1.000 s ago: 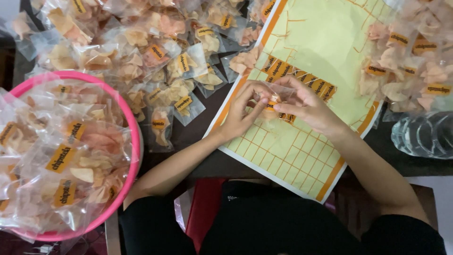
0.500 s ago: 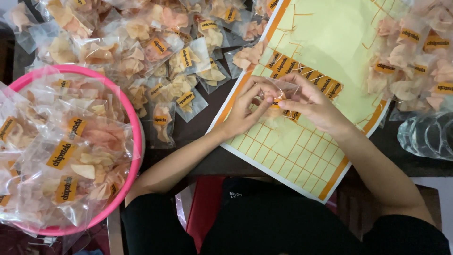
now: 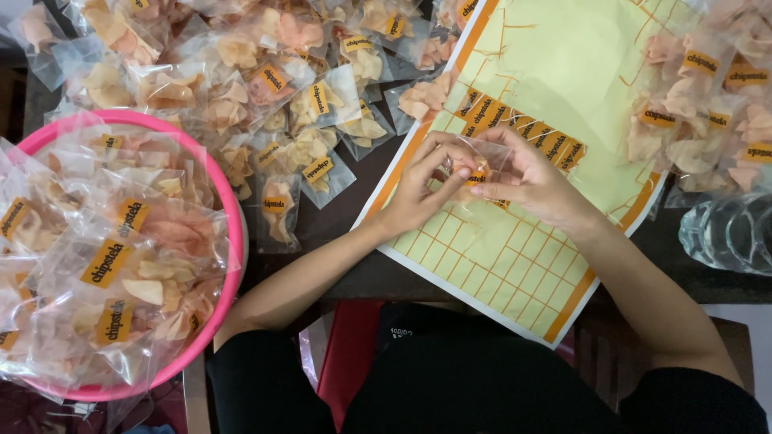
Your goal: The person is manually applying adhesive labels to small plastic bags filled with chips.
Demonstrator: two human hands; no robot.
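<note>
A sticker sheet (image 3: pixel 563 96), pale yellow-green with an orange border and a printed grid, lies tilted across the dark surface (image 3: pixel 354 217) at the middle and right. A short row of orange rectangular labels (image 3: pixel 523 128) remains on it, running from upper left to lower right just beyond the hands; the rest of the grid shows bare backing.

Both hands meet over the sheet's centre. The left hand (image 3: pixel 422 189) and the right hand (image 3: pixel 523 181) are curled, fingertips pinched together on a small clear plastic packet (image 3: pixel 474 165) held between them just above the sheet, with one orange label at its near edge by the fingertips.

At the far left, a heap of clear packets of chips (image 3: pixel 265 88), each holding pale and pinkish crackers and bearing an orange label, spreads over the surface up to the sheet's left edge. Near left, a round pink basin (image 3: pixel 233 233) is heaped with more labelled packets. A second pile of labelled packets (image 3: pixel 708 104) lies at the far right, overlapping the sheet's right side. A clear ribbed plastic bottle (image 3: pixel 728 233) lies at the right edge, just nearer than that pile.
</note>
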